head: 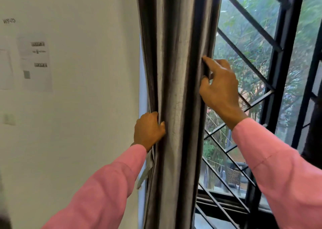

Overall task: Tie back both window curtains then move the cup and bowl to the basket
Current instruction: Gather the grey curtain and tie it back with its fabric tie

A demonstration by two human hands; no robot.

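A grey curtain [176,71] hangs bunched in long folds at the left edge of the window. My left hand [148,131] grips its left edge low down, fingers curled behind the fabric. Higher up, my right hand [218,85] pinches the right edge of the curtain between thumb and fingers. A pale strip of cloth [145,173] hangs below my left wrist, beside the curtain. Both arms wear pink sleeves. No cup, bowl or basket is in view.
A white wall [87,106] with taped paper sheets [36,63] fills the left. The window [252,45] with black diagonal bars [244,57] is on the right, trees outside. A dark shape [313,132] stands at the far right edge.
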